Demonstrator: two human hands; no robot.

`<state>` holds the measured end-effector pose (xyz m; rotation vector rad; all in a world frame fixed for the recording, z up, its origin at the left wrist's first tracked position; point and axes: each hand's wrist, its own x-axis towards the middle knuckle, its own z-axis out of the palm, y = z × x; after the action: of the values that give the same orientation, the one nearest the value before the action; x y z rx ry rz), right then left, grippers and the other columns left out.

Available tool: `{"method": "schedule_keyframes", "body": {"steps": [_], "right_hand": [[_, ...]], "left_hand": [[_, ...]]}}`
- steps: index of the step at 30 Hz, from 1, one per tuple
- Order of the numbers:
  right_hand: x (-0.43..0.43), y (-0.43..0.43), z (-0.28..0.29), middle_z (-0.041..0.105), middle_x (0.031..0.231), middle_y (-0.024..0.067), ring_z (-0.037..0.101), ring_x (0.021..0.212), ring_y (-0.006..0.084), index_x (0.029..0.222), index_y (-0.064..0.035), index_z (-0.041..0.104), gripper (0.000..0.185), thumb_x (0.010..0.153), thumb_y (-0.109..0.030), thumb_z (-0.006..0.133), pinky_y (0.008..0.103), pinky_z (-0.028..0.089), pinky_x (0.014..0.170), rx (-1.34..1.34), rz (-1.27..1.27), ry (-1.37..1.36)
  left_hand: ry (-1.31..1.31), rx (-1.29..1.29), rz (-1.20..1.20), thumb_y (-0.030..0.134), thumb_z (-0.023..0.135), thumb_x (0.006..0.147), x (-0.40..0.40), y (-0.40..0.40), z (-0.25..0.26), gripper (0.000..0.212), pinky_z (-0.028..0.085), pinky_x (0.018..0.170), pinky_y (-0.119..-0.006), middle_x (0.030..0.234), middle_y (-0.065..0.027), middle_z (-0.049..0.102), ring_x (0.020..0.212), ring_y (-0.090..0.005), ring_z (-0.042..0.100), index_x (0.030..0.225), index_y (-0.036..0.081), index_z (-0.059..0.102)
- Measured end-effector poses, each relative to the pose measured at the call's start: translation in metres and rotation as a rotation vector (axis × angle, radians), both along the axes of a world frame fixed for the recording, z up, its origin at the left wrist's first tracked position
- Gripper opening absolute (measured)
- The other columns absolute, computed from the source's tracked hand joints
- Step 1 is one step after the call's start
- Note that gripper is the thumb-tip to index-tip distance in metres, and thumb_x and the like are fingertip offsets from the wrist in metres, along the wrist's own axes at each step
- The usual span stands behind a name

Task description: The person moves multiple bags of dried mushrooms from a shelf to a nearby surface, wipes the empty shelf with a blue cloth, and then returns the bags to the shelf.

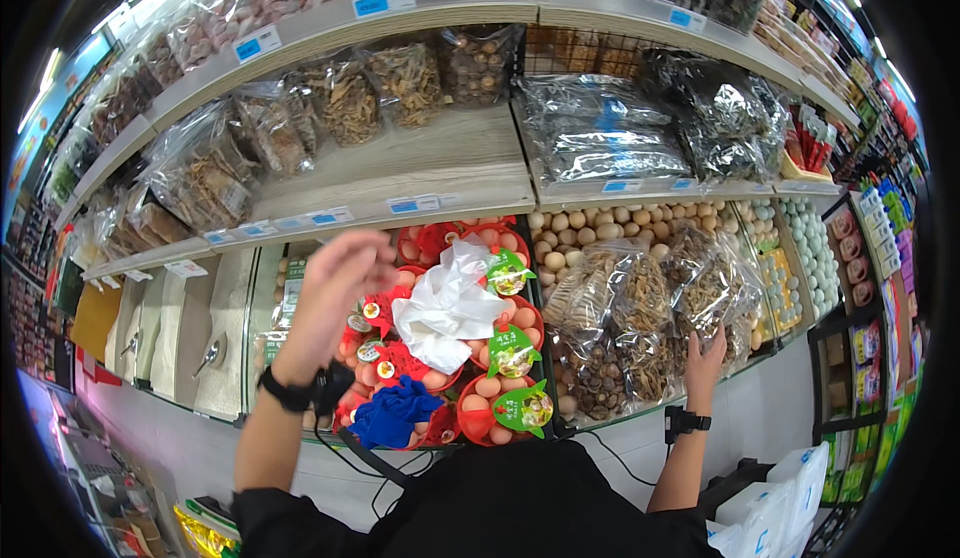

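Observation:
My left hand [341, 288], blurred, is raised over red baskets of brown eggs [412, 246] with its fingers loosely bent and nothing visible in them. Near it, a crumpled white cloth or plastic bag [450, 306] lies on the baskets, and a blue cloth [397, 411] rests closer to my body. The fingers of my right hand [706, 363] are spread against the lower part of a clear bag of dried mushrooms [712, 288]; whether they grip it is unclear. Beside that bag, more clear bags of dried goods [600, 295] lie on loose brown eggs [585, 231].
Above the egg bins, a wooden shelf [405, 175] holds bagged dried goods [345, 104] and black plastic packs [611, 130]. Metal scoops [210, 357] lie in bins at left. Pale green eggs [810, 250] fill a right-hand bin. White plastic bags [772, 498] stand low at right.

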<state>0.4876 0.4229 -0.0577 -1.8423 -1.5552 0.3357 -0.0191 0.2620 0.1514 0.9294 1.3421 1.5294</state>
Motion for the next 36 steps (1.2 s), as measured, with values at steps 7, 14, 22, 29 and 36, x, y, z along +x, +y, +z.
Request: {"method": "schedule_keyframes", "body": {"steps": [7, 14, 22, 29, 36], "right_hand": [[0.017, 0.005, -0.004, 0.038, 0.143, 0.0203, 0.036, 0.132, 0.0342, 0.142, 0.0012, 0.033, 0.061, 0.089, -0.014, 0.060, 0.0396, 0.026, 0.111, 0.046, 0.043, 0.122], [0.004, -0.047, 0.037, 0.041, 0.142, 0.0190, 0.039, 0.131, 0.0302, 0.141, -0.0004, 0.035, 0.055, 0.092, -0.010, 0.056, 0.0412, 0.028, 0.108, 0.139, -0.138, 0.279], [0.014, -0.090, 0.022, 0.044, 0.138, 0.0174, 0.043, 0.127, 0.0271, 0.140, -0.0007, 0.035, 0.052, 0.092, -0.005, 0.053, 0.0401, 0.034, 0.104, 0.109, -0.210, 0.291], [0.002, -0.101, 0.024, 0.049, 0.134, 0.0172, 0.047, 0.125, 0.0279, 0.140, -0.0015, 0.037, 0.050, 0.092, -0.003, 0.052, 0.0396, 0.035, 0.103, 0.075, -0.187, 0.291], [-0.001, -0.108, 0.034, 0.050, 0.134, 0.0167, 0.048, 0.124, 0.0272, 0.139, -0.0011, 0.038, 0.048, 0.092, -0.005, 0.051, 0.0395, 0.035, 0.103, 0.086, -0.179, 0.288]], "left_hand": [[0.028, -0.037, 0.008, 0.017, 0.053, 0.095, -0.088, 0.123, -0.009, 0.029, 0.051, 0.081, -0.034, 0.114, -0.0099, 0.058, 0.100, -0.0211, 0.060, 0.121, 0.003, 0.052], [0.272, -0.013, 0.471, 0.014, 0.062, 0.085, -0.163, 0.233, -0.071, 0.048, 0.046, 0.082, -0.032, 0.110, -0.0073, 0.059, 0.095, -0.0195, 0.058, 0.128, -0.001, 0.048], [0.362, -0.075, 0.452, 0.020, 0.078, 0.073, -0.145, 0.280, -0.072, 0.050, 0.043, 0.080, -0.031, 0.091, -0.0072, 0.056, 0.085, -0.0187, 0.054, 0.107, 0.000, 0.048], [0.536, 0.072, 0.535, 0.033, 0.088, 0.061, -0.145, 0.305, -0.087, 0.094, 0.047, 0.083, -0.035, 0.114, -0.0165, 0.056, 0.100, -0.0252, 0.056, 0.132, -0.004, 0.039], [0.379, -0.156, 0.497, 0.034, 0.084, 0.067, -0.119, 0.294, -0.064, 0.095, 0.041, 0.100, -0.040, 0.135, -0.0238, 0.045, 0.122, -0.0333, 0.048, 0.137, -0.008, 0.036]]}}
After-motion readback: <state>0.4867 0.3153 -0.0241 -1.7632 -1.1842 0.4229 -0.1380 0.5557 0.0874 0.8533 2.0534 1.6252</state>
